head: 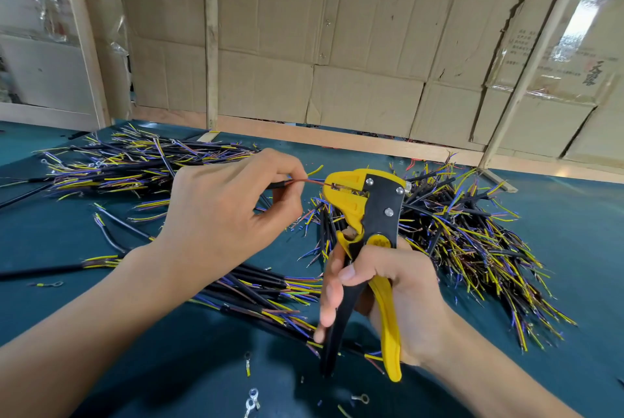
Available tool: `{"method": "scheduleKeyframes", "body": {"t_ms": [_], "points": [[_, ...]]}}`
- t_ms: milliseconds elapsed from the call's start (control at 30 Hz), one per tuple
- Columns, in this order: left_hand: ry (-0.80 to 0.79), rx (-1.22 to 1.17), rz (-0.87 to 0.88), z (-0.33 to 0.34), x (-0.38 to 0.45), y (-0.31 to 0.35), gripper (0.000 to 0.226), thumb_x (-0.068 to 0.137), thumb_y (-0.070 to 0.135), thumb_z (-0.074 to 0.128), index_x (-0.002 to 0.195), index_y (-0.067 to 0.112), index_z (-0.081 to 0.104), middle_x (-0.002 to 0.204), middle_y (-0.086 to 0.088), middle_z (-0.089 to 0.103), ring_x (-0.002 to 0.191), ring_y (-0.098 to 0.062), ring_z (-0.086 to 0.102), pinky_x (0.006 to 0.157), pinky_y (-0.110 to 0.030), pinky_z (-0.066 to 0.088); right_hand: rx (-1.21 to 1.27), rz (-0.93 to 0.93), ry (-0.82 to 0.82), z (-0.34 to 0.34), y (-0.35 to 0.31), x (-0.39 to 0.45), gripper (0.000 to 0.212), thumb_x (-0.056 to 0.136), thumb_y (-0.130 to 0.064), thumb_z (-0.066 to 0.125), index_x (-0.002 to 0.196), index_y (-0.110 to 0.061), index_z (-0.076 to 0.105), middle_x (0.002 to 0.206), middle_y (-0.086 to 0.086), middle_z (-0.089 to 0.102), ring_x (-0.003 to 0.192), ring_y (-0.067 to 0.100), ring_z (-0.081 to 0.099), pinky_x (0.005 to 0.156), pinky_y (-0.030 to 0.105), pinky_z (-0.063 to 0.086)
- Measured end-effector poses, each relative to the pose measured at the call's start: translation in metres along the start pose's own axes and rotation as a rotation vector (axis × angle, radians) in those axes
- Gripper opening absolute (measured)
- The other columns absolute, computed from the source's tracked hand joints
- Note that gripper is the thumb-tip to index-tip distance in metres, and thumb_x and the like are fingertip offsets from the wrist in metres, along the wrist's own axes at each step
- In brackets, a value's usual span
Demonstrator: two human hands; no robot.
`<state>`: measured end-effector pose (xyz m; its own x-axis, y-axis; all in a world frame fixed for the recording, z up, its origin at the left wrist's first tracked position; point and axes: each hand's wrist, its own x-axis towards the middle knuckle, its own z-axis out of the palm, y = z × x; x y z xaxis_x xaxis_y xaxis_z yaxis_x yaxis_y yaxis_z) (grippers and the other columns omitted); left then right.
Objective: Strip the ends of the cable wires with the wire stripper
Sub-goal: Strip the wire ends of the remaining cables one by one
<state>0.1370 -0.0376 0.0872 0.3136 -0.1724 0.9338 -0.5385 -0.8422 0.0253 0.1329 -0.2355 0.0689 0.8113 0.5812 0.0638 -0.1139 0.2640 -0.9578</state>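
- The yellow-and-black wire stripper (366, 215) stands upright in the middle, above the teal worktop (574, 248), held by the right hand (388, 292).
- The left hand (229, 201) is to its left, pinching a thin brown wire (312, 182) that runs right into the stripper's head.
- One heap of black cut cables (135, 161) lies far left, another (472, 232) behind and right of the stripper.
- A smaller cable bundle (266, 289) lies between the forearms.
- Small metal ring terminals (251, 399) lie nearest the person.
- The brown cardboard wall (337, 46) stands behind the worktop.
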Motion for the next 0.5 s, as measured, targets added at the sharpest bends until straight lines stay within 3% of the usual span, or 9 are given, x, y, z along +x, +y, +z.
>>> {"method": "scheduleKeyframes", "body": {"t_ms": [133,233,300,367,433,500], "points": [[-0.004,0.018,0.054,0.000,0.002,0.001,0.006,0.087,0.015,0.068,0.088,0.017,0.074,0.068,0.036,0.040,0.068,0.004,0.036,0.057,-0.014,0.031,0.026,-0.036,0.076,0.005,0.004,-0.002,0.017,0.043,-0.019,0.058,0.050,-0.006,0.048,0.047,0.014,0.041,0.040,0.027,0.038,0.044,0.032,0.048],[0.013,0.028,0.084,0.000,0.003,-0.004,0.006,0.090,0.017,0.069,0.088,0.015,0.075,0.066,0.038,0.028,0.070,0.003,0.030,0.060,-0.014,0.029,0.122,-0.072,0.054,0.000,0.004,0.002,0.012,0.055,-0.010,0.064,0.063,-0.004,0.057,0.059,0.017,0.051,0.051,0.032,0.054,0.056,0.045,0.055],[0.036,0.034,0.082,0.002,0.002,-0.010,0.009,0.093,0.019,0.068,0.091,0.014,0.075,0.066,0.034,0.035,0.069,0.000,0.032,0.060,-0.020,0.039,0.189,-0.122,0.053,-0.006,0.001,0.006,0.007,0.071,-0.011,0.067,0.072,-0.005,0.064,0.067,0.018,0.055,0.060,0.034,0.060,0.067,0.053,0.057],[0.005,-0.030,0.103,0.004,0.000,-0.015,0.011,0.095,0.019,0.068,0.094,0.011,0.075,0.079,0.020,0.060,0.071,-0.010,0.051,0.067,-0.034,0.050,0.189,-0.127,0.082,-0.012,-0.003,0.008,0.023,0.077,-0.027,0.074,0.080,-0.004,0.070,0.069,0.016,0.055,0.062,0.033,0.061,0.070,0.053,0.058],[-0.076,-0.131,0.176,0.008,-0.001,-0.016,0.011,0.095,0.015,0.069,0.096,0.006,0.075,0.093,-0.002,0.069,0.081,-0.024,0.062,0.078,-0.039,0.049,0.153,-0.099,0.112,-0.017,-0.007,0.010,0.044,0.071,-0.042,0.085,0.090,-0.003,0.075,0.070,0.014,0.057,0.061,0.031,0.061,0.068,0.051,0.058],[-0.162,-0.180,0.254,0.014,-0.003,-0.013,0.009,0.093,0.010,0.070,0.098,0.005,0.075,0.098,-0.007,0.067,0.084,-0.027,0.060,0.085,-0.034,0.042,0.093,-0.077,0.135,-0.017,-0.007,0.011,0.052,0.067,-0.045,0.089,0.095,-0.002,0.076,0.071,0.013,0.058,0.060,0.030,0.062,0.067,0.050,0.059]]}}
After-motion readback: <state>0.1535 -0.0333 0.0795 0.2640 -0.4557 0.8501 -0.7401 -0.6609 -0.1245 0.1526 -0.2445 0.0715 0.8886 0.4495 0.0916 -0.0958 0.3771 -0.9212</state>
